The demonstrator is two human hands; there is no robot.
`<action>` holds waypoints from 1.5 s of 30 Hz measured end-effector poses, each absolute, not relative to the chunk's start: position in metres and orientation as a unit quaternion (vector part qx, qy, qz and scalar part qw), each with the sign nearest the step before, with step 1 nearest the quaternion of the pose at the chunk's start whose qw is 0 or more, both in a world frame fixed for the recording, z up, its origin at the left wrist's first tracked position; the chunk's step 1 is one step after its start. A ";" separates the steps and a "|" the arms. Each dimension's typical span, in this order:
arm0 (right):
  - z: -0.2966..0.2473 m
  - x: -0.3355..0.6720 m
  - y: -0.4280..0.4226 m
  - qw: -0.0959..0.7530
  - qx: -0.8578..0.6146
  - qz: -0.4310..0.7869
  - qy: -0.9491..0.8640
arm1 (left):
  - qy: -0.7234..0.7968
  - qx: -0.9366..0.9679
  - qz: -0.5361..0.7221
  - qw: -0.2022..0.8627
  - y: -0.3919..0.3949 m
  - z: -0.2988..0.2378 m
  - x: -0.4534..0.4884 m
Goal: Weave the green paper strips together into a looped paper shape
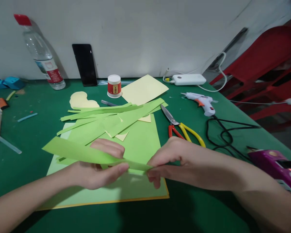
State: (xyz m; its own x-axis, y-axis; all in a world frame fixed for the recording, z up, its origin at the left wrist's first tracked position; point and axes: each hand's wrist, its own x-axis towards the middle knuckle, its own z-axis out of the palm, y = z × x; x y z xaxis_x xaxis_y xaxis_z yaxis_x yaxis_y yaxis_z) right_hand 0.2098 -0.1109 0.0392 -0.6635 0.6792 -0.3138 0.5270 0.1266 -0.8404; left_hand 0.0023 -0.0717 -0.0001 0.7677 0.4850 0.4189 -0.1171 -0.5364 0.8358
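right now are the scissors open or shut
Shut: the scissors lie flat on the table, blades together in one point and the red and yellow handles nearly closed, right of the green paper.

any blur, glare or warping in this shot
Head view: bottle leans from wide-angle warping at the edges; soft shadow under both hands on the green table; right forearm near the lens is slightly soft; no harsh glare.

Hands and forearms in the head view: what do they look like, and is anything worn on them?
Both the left hand and the right hand are bare, with no gloves, and I see no rings. Both forearms are uncovered as far as the frame shows: no sleeves, watch or bracelet in view. Fingernails look short and unpainted. No markings show.
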 end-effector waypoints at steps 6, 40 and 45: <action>0.045 0.221 -0.106 0.021 -0.416 0.488 -0.767 | 0.088 0.841 0.342 0.409 -0.068 0.006 0.001; 0.046 0.218 -0.113 0.077 -0.436 0.414 -0.795 | 0.148 0.788 0.372 0.468 -0.067 0.003 -0.004; 0.050 0.230 -0.110 0.047 -0.429 0.421 -0.798 | 0.141 0.736 0.410 0.521 -0.054 0.004 -0.007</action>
State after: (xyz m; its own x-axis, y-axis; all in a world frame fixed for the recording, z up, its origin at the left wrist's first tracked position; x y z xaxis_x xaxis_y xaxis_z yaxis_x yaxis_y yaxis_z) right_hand 0.2304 -0.1098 0.0505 -0.6273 0.7244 -0.2860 0.6452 0.2777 -0.7117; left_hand -0.0072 -0.0545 0.0035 0.6251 0.6333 0.4562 -0.2198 -0.4180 0.8815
